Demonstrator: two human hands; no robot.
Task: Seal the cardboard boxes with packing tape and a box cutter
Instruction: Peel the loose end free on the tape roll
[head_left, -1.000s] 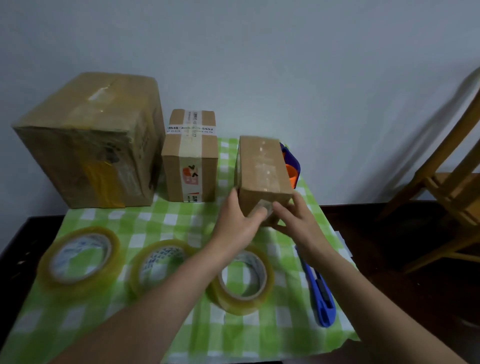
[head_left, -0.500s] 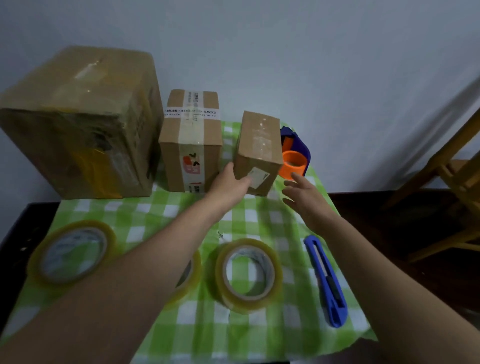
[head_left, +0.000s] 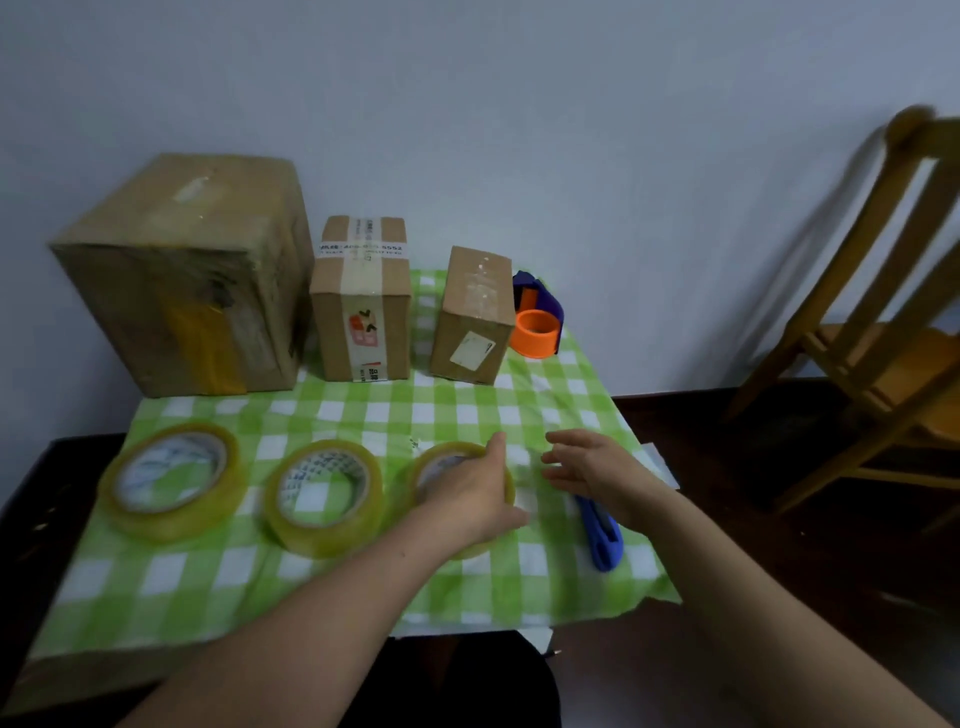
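Observation:
Three cardboard boxes stand at the back of the green checked cloth (head_left: 470, 415): a large one (head_left: 182, 275), a medium taped one (head_left: 363, 301) and a small one (head_left: 472, 317). In front lie three rolls of clear tape. My left hand (head_left: 467, 499) lies over the rightmost roll (head_left: 441, 460), thumb along its far rim and fingers curled over its right side. My right hand (head_left: 587, 467) hovers open beside it, fingers spread, above the top end of the blue box cutter (head_left: 602, 540).
The other tape rolls (head_left: 171, 478) (head_left: 324, 493) sit to the left. An orange and blue tape dispenser (head_left: 537, 325) stands behind the small box. A wooden chair (head_left: 883, 322) is at the right, past the dark table edge (head_left: 717, 447).
Both hands have let go of the small box and pulled back toward me. The left one has come down onto the rightmost tape roll; the right one is now over the box cutter.

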